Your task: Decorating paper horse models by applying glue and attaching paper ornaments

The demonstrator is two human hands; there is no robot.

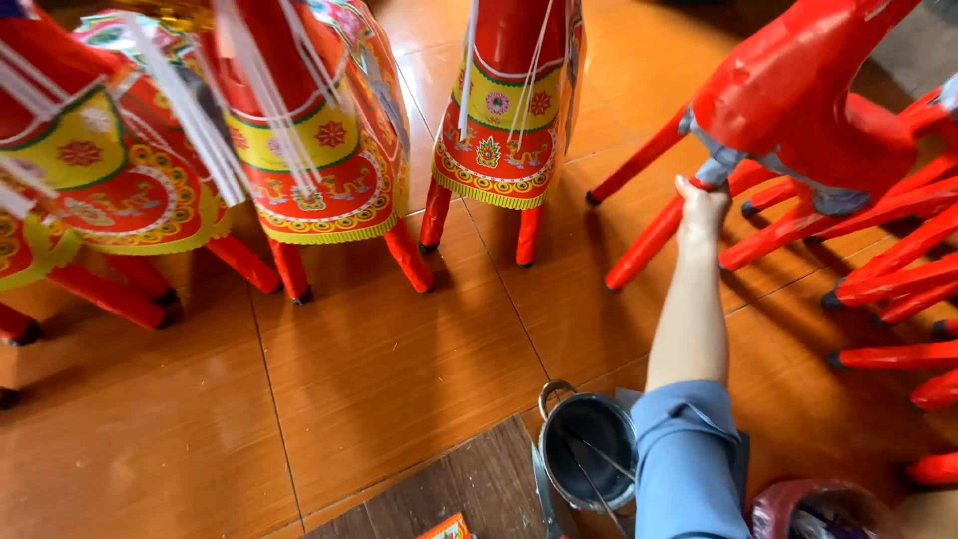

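My right hand (pixel 702 207) reaches up from a blue sleeve (pixel 689 459) to the underside of a red paper horse figure (pixel 798 90) at the upper right. Its fingers are closed on the lower end of a grey strip (pixel 717 168) that runs across the figure's belly. The hand is beside one red leg (pixel 654 232). What else the fist may hold is hidden. My left hand is out of view.
A grey metal can (pixel 589 449) with thin sticks in it stands on the floor by my sleeve. Three decorated red-and-yellow horse figures (pixel 319 150) stand on the orange tiled floor (pixel 399 369) at the top left. More red legs (pixel 898 289) crowd the right edge.
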